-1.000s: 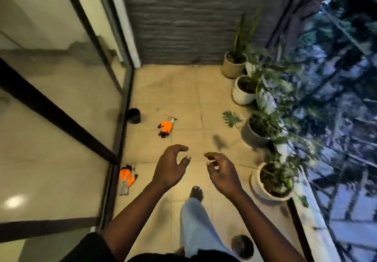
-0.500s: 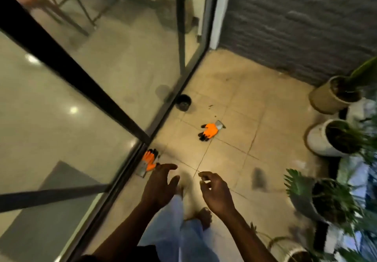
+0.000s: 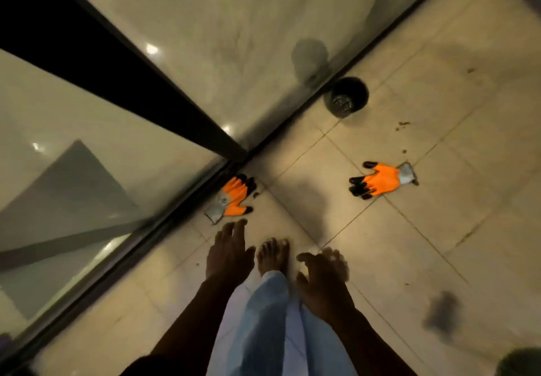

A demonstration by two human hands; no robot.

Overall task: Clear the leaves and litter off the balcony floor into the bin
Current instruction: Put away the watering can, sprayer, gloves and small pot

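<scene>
Two orange and black work gloves lie on the beige tiles. The near glove (image 3: 232, 198) lies against the door track, just beyond the fingertips of my left hand (image 3: 228, 251), which reaches down with straight fingers and holds nothing. The far glove (image 3: 382, 179) lies to the right. My right hand (image 3: 325, 276) hovers with loosely curled fingers and is empty. A small black bin (image 3: 347, 96) stands by the glass door. Small bits of leaf litter (image 3: 402, 125) dot the tiles near it. A dark blurred leaf (image 3: 442, 314) lies at lower right.
A sliding glass door with a black frame (image 3: 164, 118) fills the left half. Its floor track (image 3: 175, 209) runs diagonally. My bare foot (image 3: 273, 254) and pale trouser leg (image 3: 263, 326) are between my hands. A dark round object (image 3: 521, 362) sits in the bottom right corner.
The view has swung left and down, away from the plant pots, towards the gloves. Both hands have dropped lower. My left hand has stretched out towards the near glove.
</scene>
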